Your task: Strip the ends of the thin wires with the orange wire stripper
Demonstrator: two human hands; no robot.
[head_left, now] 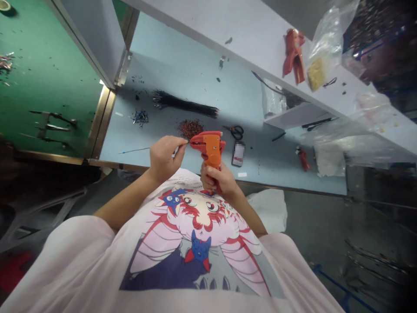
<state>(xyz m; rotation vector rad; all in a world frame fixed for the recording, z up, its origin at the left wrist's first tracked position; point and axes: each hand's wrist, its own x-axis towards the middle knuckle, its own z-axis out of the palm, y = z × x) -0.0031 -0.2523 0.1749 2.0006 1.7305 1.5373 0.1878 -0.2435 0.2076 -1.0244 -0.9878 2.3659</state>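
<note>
**Lot entry: one work station, seen from above**

Surface: pale blue workbench top (pixel 169 74), flecked with dark specks, with a metal strip along its near edge. Upper left, a green panel (pixel 48 74) carries metal scraps and dark hand tools. A white shelf (pixel 254 39) crosses the upper right. Grey floor (pixel 312 226) fills the lower right, with a white bag (pixel 269 208) beside the right forearm.

On the bench: a bundle of black wires (pixel 185 104), a heap of reddish-brown clippings (pixel 190 129), a small tangle of blue wires (pixel 140 117), black-handled scissors (pixel 236 132), a dark card with a blurred label (pixel 238 154), a small red tool (pixel 303 158) and a white packet (pixel 329 160).

On the shelf: a red-orange hand tool (pixel 293 56) and a clear plastic bag (pixel 325 48) holding a yellow pad.

In hand, at the bench's near edge, centre of frame: the left hand (pixel 164 158) has thumb and forefinger pressed together on a thin wire (pixel 137 150), its tip at the mouth of the tool. The right hand (pixel 218 180) has its fingers clamped round the grip of an orange wire stripper (pixel 211 148), held upright, head just below the clippings.

In the way: clear plastic sheeting (pixel 368 126) veils the right side — and a printed pale pink T-shirt (pixel 195 248) fills the bottom of the frame.
</note>
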